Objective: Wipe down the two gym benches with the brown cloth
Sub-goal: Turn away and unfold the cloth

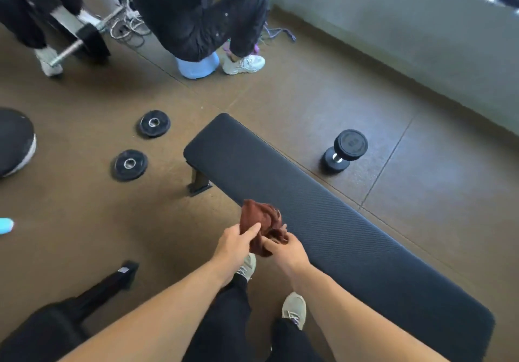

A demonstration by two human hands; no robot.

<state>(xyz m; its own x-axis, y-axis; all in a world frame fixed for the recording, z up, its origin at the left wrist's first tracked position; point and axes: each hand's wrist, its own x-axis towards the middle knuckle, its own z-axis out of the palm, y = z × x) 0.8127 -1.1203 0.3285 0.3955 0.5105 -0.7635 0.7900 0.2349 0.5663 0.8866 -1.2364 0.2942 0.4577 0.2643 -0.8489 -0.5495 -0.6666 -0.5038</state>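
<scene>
Both hands, left hand (234, 242) and right hand (286, 249), are pinched shut on the bunched-up brown cloth (262, 225), held just off the near edge of the bench (323, 221), whose padded tabletop runs diagonally from far-left to near-right, so the right hand's closer.

One head-worn wide-angle view, looking steeply down, hands close below, bench (323, 221) beyond; far edges perhaps blurred.
</scene>
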